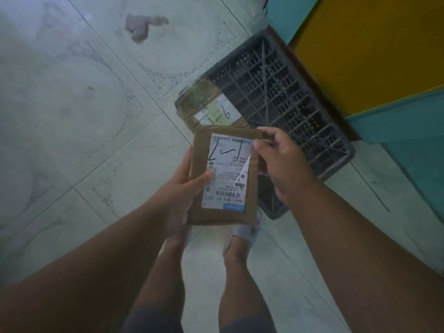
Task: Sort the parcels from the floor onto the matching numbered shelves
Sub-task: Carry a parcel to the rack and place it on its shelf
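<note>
I hold a flat brown cardboard parcel (pixel 227 212) in front of me, above the floor. Its white shipping label carries handwritten black marks and a barcode. My left hand (pixel 182 186) grips the parcel's left edge, thumb lying on the label. My right hand (pixel 281 162) holds the upper right corner, fingers curled at the label's peeling edge. A second brown parcel (pixel 204 102) with a handwritten label lies on the floor just beyond, at the corner of a dark crate.
A dark plastic lattice crate (pixel 283 99) lies on the tiled floor (pixel 72 116) to the right. Behind it stands a yellow and teal unit (pixel 360 56). My legs and a sandalled foot (pixel 245 234) are below the parcel. A pinkish stain (pixel 141 26) marks the far floor.
</note>
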